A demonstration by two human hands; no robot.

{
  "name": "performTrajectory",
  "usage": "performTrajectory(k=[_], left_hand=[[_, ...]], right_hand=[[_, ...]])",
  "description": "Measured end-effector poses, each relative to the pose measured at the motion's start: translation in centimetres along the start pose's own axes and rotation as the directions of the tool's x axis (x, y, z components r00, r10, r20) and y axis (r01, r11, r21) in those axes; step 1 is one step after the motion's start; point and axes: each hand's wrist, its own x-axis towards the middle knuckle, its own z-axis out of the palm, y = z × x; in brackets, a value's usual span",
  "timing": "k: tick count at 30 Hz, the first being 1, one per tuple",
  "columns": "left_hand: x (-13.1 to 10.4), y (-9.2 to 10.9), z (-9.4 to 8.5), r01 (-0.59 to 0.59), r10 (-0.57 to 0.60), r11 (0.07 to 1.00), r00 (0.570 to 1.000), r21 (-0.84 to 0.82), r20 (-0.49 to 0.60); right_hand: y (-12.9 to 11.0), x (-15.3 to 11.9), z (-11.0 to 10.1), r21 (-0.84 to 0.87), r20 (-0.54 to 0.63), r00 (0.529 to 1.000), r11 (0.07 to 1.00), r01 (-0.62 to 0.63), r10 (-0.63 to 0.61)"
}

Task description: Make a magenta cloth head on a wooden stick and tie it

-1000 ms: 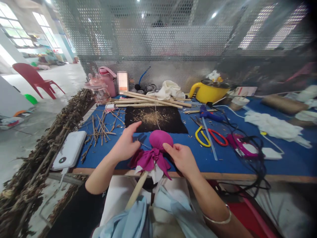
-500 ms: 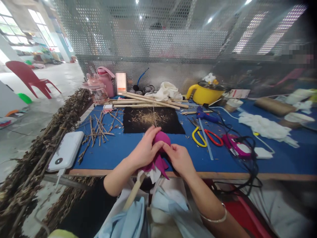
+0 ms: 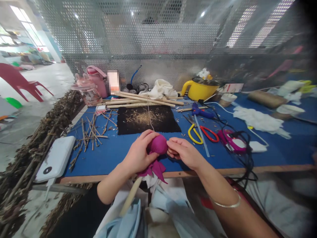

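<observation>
A magenta cloth-covered ball point(image 3: 158, 144) is held over the table's front edge, its loose cloth ends point(image 3: 158, 168) hanging down with white material under them. My left hand point(image 3: 142, 150) wraps round the ball's left side, thumb below and fingers on top. At its right side, my right hand point(image 3: 182, 150) is closed in a pinch; whatever lies between those fingertips is too small to make out. A thin pale string point(image 3: 150, 117) runs over the black cloth point(image 3: 163, 122) towards the ball. Below the white material, a pale stick point(image 3: 131, 195) slants down to my lap.
Yellow-and-red-handled scissors point(image 3: 195, 135), a blue glue gun point(image 3: 201, 111) and a magenta device point(image 3: 234, 142) with black cables lie to the right. Twigs point(image 3: 91, 130) and a white power bank point(image 3: 55, 158) are at left. Wooden sticks point(image 3: 141, 101) and a yellow pot point(image 3: 201, 90) stand behind.
My right hand has moved off the ball's front to its right, uncovering more of it. My left thumb has shifted lower on the ball. The whole view has shifted slightly.
</observation>
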Motion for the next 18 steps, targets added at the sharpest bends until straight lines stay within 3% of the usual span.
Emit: performTrajectory(k=[6,8,11,14,18], left_hand=[[-0.6,1.1,0.2,0.008,-0.012,0.999,0.996,0.037,0.09],[-0.9,1.3,0.3,0.036,-0.038,0.999,0.998,0.034,0.059],[-1.2,1.7,0.6,0.096,-0.092,0.992,0.995,0.087,-0.043],[-1.3,2.0,1.2,0.109,-0.101,0.983,0.993,0.147,-0.062],[-1.7,1.8,2.4,0.019,-0.003,0.991,0.992,0.131,-0.123]], right_hand=[[0.8,-0.4,-0.2,0.013,-0.04,0.999,1.0,-0.008,0.008],[1.0,-0.5,-0.1,-0.025,-0.047,0.998,0.999,0.035,-0.037],[0.3,-1.1,0.2,-0.272,-0.041,0.985,0.95,0.153,-0.17],[-1.7,-1.9,0.3,-0.534,0.124,0.946,0.784,0.317,-0.298],[-5.0,-0.8,-0.4,-0.723,0.34,0.818,0.427,0.543,-0.464]])
